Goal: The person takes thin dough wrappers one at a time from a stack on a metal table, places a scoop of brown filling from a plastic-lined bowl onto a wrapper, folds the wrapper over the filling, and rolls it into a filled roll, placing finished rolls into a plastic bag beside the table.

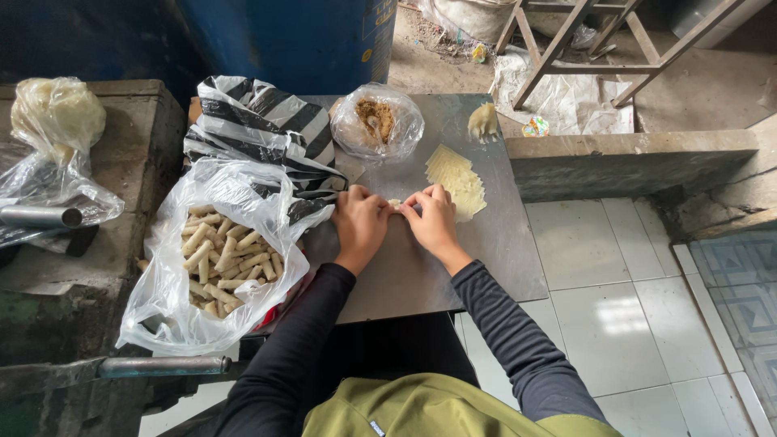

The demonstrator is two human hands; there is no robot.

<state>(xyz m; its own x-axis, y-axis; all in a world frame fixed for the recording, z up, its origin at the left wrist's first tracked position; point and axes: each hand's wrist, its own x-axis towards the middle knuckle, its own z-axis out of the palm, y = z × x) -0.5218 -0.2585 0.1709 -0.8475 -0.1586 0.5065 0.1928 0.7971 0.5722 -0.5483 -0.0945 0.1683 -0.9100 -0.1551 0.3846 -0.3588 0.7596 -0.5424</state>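
- Olive-green apron (421,409) and black sleeves (518,332) sit closest to the lens, with both arms reaching out over a grey metal tabletop (421,275).
- Left hand (358,224) and right hand (435,220) are knuckle to knuckle, fingers curled down around a small pale roll (395,202); only a sliver of it peeks out between them, so I can't tell how tight the pinch is.
- Looks like the rolling step to me: wrapper mostly tucked, not yet finished.
- Stack of thin pale wrappers (457,180) lies just beside the right hand.
- Clear bag of brown filling (377,121) sits farther back.
- Clear plastic bag (212,259) left of the left hand holds a heap of finished rolls.
- My guess is the next move calls for an even push forward with both hands, keeping the ends tucked.
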